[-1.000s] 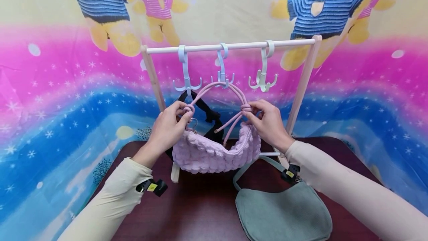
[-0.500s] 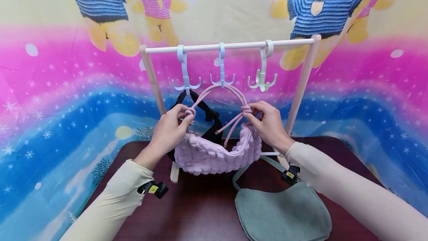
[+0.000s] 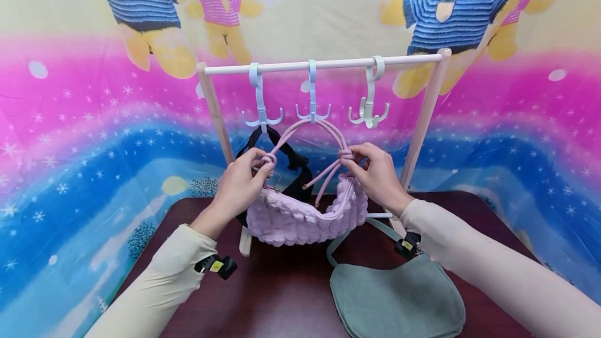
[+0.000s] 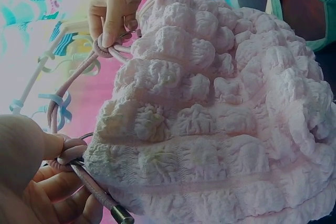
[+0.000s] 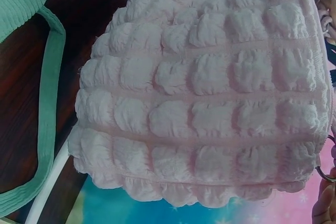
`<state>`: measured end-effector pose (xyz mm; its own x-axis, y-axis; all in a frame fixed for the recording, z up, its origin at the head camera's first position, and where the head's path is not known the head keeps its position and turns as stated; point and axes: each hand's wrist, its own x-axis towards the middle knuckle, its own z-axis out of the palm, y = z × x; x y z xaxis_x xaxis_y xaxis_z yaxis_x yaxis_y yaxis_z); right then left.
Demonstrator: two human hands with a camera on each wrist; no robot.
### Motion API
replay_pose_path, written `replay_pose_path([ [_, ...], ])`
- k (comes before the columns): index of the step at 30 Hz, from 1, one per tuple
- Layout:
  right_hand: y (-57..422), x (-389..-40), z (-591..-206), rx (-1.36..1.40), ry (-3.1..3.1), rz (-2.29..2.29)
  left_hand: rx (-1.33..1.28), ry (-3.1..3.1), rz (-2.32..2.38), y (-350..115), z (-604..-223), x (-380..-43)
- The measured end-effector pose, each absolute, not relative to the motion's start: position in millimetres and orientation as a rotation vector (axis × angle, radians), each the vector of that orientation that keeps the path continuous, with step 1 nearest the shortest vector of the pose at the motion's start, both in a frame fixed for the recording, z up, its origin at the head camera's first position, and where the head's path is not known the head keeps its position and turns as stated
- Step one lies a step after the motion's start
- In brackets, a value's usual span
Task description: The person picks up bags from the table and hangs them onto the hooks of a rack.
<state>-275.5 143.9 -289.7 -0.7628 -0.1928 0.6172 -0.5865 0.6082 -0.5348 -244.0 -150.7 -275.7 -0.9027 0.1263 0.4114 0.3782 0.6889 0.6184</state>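
Note:
A pink puffy shoulder bag (image 3: 305, 220) hangs between the two hands, its cord handle arched upward. My left hand (image 3: 237, 181) pinches the knot at the handle's left end between thumb and fingers. At the opposite end, the right hand (image 3: 375, 173) pinches the other knot, from which two loose cord ends dangle. The top of the arch meets the base of the middle blue hook (image 3: 312, 87); whether it sits over a prong cannot be told. In the left wrist view the puffy bag body (image 4: 210, 103) fills the middle, with both knots gripped.
A wooden rack (image 3: 338, 63) also carries a left blue hook (image 3: 260, 98), with a black bag (image 3: 300, 184) hanging from it, and a pale green hook (image 3: 370, 93). A green corduroy bag (image 3: 399, 296) lies on the dark table (image 3: 244, 296) at front right.
The middle hook has turned to face forward. My left hand has shifted slightly right and down with its end of the pink bag; the right hand stays nearly still.

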Motion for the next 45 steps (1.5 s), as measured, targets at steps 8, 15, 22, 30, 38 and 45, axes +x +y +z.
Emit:
replay_pose_path([
  [8, 143, -277, -292, 0.603, -2.353, 1.032, -0.406, -2.572, -1.047, -149, -279, -245],
  [15, 142, -278, -295, 0.604, -2.364, 1.021, -0.416, -2.570, -1.050, -147, -282, -246],
  [22, 141, -279, -296, 0.613, -2.372, 1.019, -0.412, -2.582, -1.037, -145, -284, -247],
  [30, 139, -280, -297, 0.616, -2.377, 1.007, -0.396, -2.601, -1.027, -145, -287, -246],
  [38, 139, -280, -299, 0.604, -2.380, 1.020, -0.419, -2.588, -1.039, -143, -290, -246],
  [45, 138, -280, -301, 0.576, -2.386, 1.032, -0.427, -2.581, -1.029, -141, -293, -246],
])
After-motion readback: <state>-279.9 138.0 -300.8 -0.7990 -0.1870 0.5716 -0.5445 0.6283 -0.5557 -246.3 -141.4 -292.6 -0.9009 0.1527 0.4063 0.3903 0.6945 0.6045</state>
